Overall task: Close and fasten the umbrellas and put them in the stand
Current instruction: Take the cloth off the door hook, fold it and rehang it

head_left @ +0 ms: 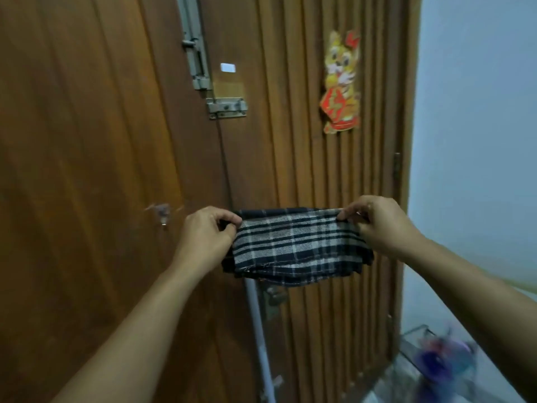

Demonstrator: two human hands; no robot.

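Both hands, left hand (207, 232) and right hand (374, 221), pinch the top corners of a folded plaid cloth (293, 242), stretched left-right between them before a door (101, 141).

the folded cloth (296, 242) hung between the left hand (207, 237) and right hand (380, 225), before the door (116, 141). a latch (227, 107) and sticker (340, 82) sat above the grip; a rack (415, 333) stood below right.

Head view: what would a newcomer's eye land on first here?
The plaid cloth, folded and stretched at centre between the left hand and right hand, each pinching an upper corner. Behind it stands a wooden door with metal bolts, and a bright cartoon animal sticker at upper right.
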